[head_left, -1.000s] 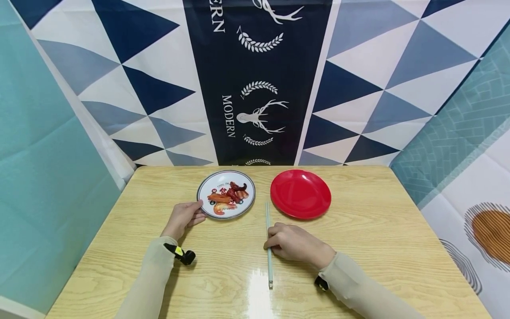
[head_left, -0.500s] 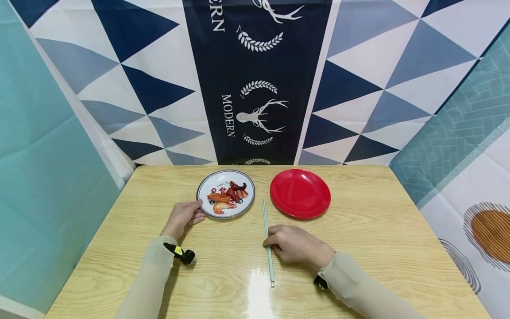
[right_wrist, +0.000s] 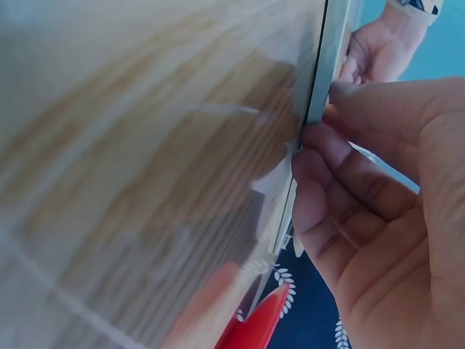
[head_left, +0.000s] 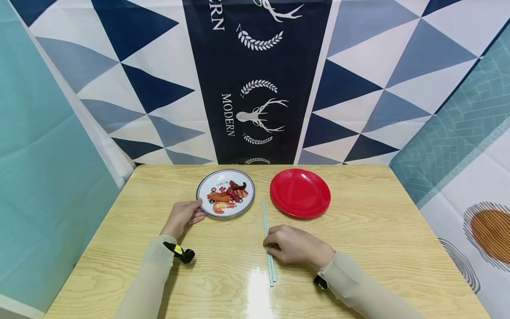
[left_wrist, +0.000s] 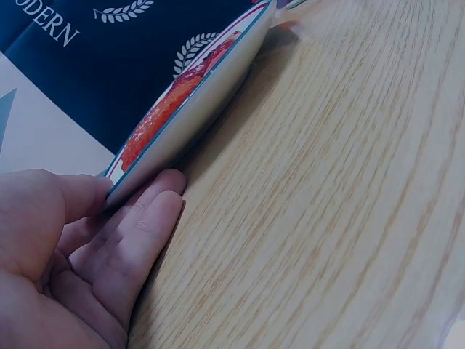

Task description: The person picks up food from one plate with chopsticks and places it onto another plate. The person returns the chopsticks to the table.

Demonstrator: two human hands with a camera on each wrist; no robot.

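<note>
My left hand (head_left: 182, 218) grips the near-left rim of a white plate (head_left: 207, 186) with a dark edge. In the left wrist view, the thumb lies on top of the rim and fingers are underneath. Several pieces of food lie on the plate, among them a shrimp (head_left: 221, 207) and a browned strip (head_left: 219, 197). Right of that plate, my right hand (head_left: 296, 243) pinches a pair of pale green chopsticks (head_left: 264, 219) between thumb and fingers, low over the tabletop. Their near ends stand slightly apart. The right wrist view shows the fingertips against the sticks.
A glossy red plate (head_left: 300, 192) sits at the back of the wooden table (head_left: 223, 274), beyond the right hand. Patterned cloth (head_left: 259, 66) hangs behind the table's far edge. A teal cloth (head_left: 52, 177) hangs at the left.
The chopsticks' near ends have spread slightly apart, and their far ends have swung a little left. The right fingers have shifted on them slightly. The left hand still grips the white plate's rim.
</note>
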